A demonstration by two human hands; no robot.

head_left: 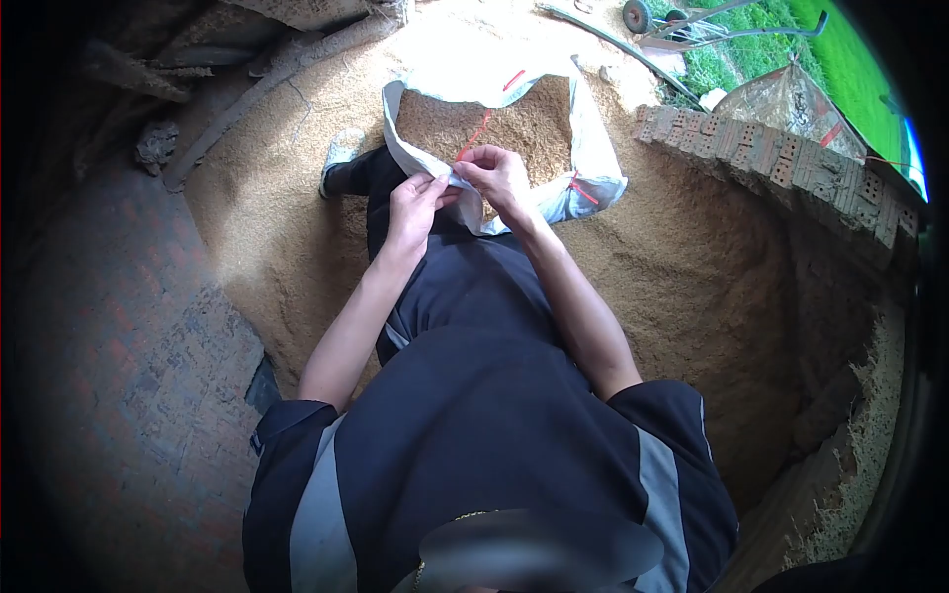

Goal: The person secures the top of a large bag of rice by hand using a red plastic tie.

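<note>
A farmyard, outdoors: a wide heap of husk or sawdust (hard to tell which) covers the ground, a white sack stands filled with it, a low brick wall edges the heap, brick paving lies alongside, and grass with a wheeled cart shows beyond.

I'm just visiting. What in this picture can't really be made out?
All in the head view:
1. Sack: its lower part is hidden behind the left hand, right hand and legs.
2. Cart: cut off by the top edge.
3. Second foot: out of sight under the legs; only one shoe shows.
4. Top left corner: too dark to tell what lies there.
</note>
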